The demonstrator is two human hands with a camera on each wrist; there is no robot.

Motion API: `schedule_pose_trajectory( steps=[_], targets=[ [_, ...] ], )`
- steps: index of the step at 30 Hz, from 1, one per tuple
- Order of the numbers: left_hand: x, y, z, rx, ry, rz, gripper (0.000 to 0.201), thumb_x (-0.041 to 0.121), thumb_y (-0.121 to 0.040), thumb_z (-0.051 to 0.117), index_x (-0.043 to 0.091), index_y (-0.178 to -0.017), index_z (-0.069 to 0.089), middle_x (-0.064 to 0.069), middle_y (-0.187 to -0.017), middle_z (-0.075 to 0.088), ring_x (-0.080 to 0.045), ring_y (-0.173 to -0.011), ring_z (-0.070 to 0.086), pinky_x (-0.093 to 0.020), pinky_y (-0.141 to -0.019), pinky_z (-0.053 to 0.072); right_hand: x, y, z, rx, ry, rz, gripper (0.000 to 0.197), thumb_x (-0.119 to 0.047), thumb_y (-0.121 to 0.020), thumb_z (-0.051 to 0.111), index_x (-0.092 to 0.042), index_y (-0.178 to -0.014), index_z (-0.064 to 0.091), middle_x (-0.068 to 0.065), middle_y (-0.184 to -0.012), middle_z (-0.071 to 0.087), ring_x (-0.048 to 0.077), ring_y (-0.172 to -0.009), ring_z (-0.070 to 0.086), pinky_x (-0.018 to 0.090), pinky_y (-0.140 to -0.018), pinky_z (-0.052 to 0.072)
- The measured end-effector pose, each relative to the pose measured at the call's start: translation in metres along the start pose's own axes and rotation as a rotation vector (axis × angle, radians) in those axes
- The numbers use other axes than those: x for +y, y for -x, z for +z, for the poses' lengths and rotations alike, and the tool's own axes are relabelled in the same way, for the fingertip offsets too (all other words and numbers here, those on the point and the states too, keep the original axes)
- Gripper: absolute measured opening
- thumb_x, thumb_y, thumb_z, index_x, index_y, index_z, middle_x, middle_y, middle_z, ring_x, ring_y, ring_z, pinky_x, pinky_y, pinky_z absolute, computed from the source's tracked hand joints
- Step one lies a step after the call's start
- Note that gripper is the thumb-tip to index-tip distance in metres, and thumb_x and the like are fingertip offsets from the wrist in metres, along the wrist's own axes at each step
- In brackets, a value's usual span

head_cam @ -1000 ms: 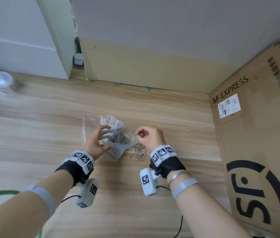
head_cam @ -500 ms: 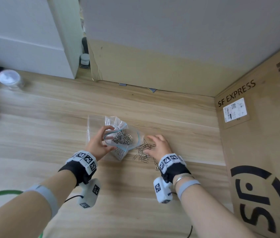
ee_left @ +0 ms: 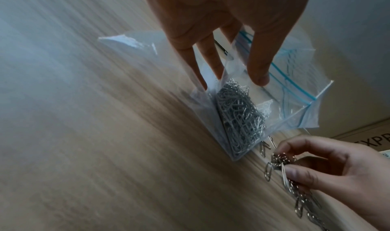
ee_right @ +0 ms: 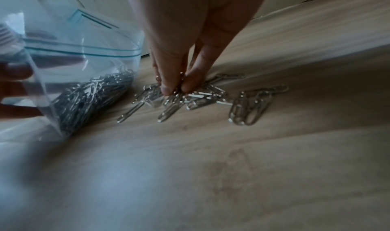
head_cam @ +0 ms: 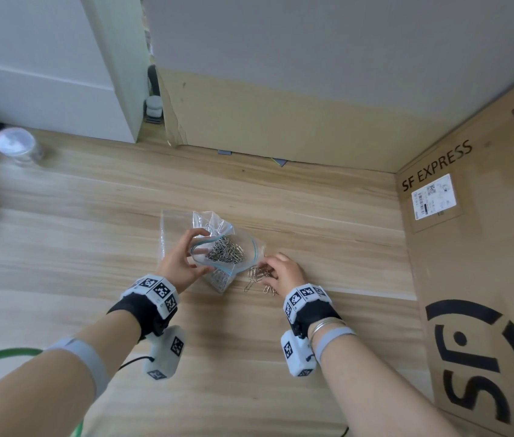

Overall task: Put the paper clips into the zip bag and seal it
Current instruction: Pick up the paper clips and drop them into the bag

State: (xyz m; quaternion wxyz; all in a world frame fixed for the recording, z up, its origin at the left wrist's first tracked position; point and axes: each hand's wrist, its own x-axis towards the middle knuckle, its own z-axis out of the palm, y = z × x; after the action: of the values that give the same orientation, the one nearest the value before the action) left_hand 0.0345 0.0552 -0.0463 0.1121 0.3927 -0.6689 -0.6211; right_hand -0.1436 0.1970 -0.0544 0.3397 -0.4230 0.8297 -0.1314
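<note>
Paper clips, thin silver wire ones, are split in two lots: a heavy heap already inside the clear plastic zip bag with the blue seal strip (head_cam: pixel 218 247), and a small scatter of loose paper clips (ee_right: pixel 206 94) lying on the pale wooden tabletop (head_cam: pixel 91 247) just right of it. Over on the left, the left hand (head_cam: pixel 180 263) props the bag up, thumb and fingers (ee_left: pixel 258 74) pinching one wall near the mouth so it gapes open. Moving right, the right hand (head_cam: pixel 284 269) is down on the scatter, its fingertips (ee_right: pixel 168 87) pressed together around a few clips. So we're mid-loading, by my read, with the sealing not yet begun. Next comes a lift and a short carry left over the bag's rim, and the mouth must stay wide. Room looks generous: bare wood in front, while the brown cardboard box printed SF EXPRESS (head_cam: pixel 470 247) stands well apart on the right.
</note>
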Motion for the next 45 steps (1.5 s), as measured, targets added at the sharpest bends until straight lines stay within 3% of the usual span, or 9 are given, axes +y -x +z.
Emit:
schedule_pose_trajectory(
  steps=[8,15,18,21,27,32,38,41,45],
  targets=[
    [-0.003,-0.001,0.001,0.013,-0.012,0.002,0.08,-0.007,-0.067,0.073,0.063,-0.087,0.04,0.01,-0.107,0.059,-0.016,-0.105,0.06,-0.046,-0.084,0.054,-0.001,-0.003,0.001,0.069,0.071,-0.003,0.019,-0.009,-0.078,0.062,-0.016,-0.093,0.07,0.006,-0.096,0.066,0.022,-0.08,0.062,0.019,-0.07,0.041],
    [-0.003,-0.002,0.0,-0.01,0.004,0.01,0.07,-0.01,-0.068,0.071,0.044,-0.098,0.039,0.017,-0.106,0.057,-0.019,-0.105,0.06,-0.042,-0.083,0.054,-0.004,-0.002,-0.014,0.22,-0.051,0.027,0.016,-0.006,-0.075,0.065,-0.014,-0.087,0.072,0.008,-0.085,0.071,0.015,-0.066,0.057,0.025,-0.07,0.051],
    [-0.004,-0.003,0.0,-0.009,-0.004,0.017,0.074,-0.009,-0.067,0.072,0.052,-0.094,0.04,0.016,-0.108,0.058,-0.019,-0.105,0.06,-0.038,-0.08,0.054,-0.014,0.002,-0.029,0.336,-0.106,-0.025,0.013,-0.006,-0.074,0.067,-0.014,-0.083,0.072,0.008,-0.078,0.07,0.021,-0.066,0.062,0.031,-0.069,0.056],
    [-0.004,-0.004,0.0,-0.005,-0.019,0.026,0.081,-0.007,-0.067,0.073,0.063,-0.087,0.039,0.019,-0.109,0.056,-0.017,-0.104,0.06,-0.037,-0.079,0.055,-0.032,0.0,-0.037,0.405,-0.117,-0.121,0.013,-0.004,-0.072,0.068,-0.013,-0.081,0.072,0.005,-0.074,0.069,0.014,-0.061,0.057,0.023,-0.064,0.05],
    [-0.004,-0.006,0.001,-0.005,-0.022,0.025,0.081,-0.007,-0.066,0.073,0.064,-0.086,0.039,0.014,-0.109,0.057,-0.017,-0.104,0.06,-0.035,-0.076,0.055,-0.071,-0.009,-0.027,0.268,-0.133,-0.265,0.013,-0.006,-0.076,0.067,-0.011,-0.087,0.072,0.007,-0.084,0.07,0.009,-0.067,0.056,0.023,-0.069,0.052],
    [-0.004,-0.006,0.001,-0.009,-0.01,0.018,0.072,-0.007,-0.067,0.073,0.051,-0.094,0.04,0.004,-0.113,0.058,-0.018,-0.105,0.059,-0.034,-0.077,0.055,-0.074,-0.014,-0.02,0.123,-0.121,-0.195,0.016,-0.018,-0.076,0.07,-0.016,-0.093,0.073,0.005,-0.092,0.073,0.015,-0.078,0.064,0.025,-0.081,0.05],
    [-0.003,-0.006,0.0,-0.019,-0.006,0.02,0.072,-0.009,-0.067,0.071,0.051,-0.093,0.041,0.013,-0.107,0.058,-0.019,-0.104,0.06,-0.038,-0.079,0.055,-0.051,-0.006,-0.041,0.218,-0.253,-0.114,0.012,-0.017,-0.08,0.067,-0.015,-0.091,0.073,0.001,-0.092,0.074,0.006,-0.075,0.062,0.005,-0.072,0.047],
    [-0.001,-0.004,-0.001,-0.025,-0.004,0.021,0.072,-0.009,-0.067,0.071,0.051,-0.092,0.041,0.021,-0.106,0.055,-0.019,-0.104,0.059,-0.038,-0.079,0.055,-0.025,-0.009,-0.041,0.271,-0.177,0.007,0.017,-0.013,-0.081,0.065,-0.013,-0.097,0.07,0.005,-0.098,0.071,0.011,-0.077,0.062,0.022,-0.08,0.054],
    [-0.001,-0.004,-0.001,-0.02,-0.01,0.022,0.074,-0.01,-0.066,0.072,0.054,-0.091,0.042,0.021,-0.106,0.055,-0.019,-0.104,0.06,-0.044,-0.082,0.055,-0.009,-0.009,-0.027,0.014,0.041,0.106,0.04,-0.02,-0.08,0.067,-0.015,-0.119,0.059,0.004,-0.123,0.059,0.02,-0.11,0.055,0.029,-0.102,0.04]
  ],
)
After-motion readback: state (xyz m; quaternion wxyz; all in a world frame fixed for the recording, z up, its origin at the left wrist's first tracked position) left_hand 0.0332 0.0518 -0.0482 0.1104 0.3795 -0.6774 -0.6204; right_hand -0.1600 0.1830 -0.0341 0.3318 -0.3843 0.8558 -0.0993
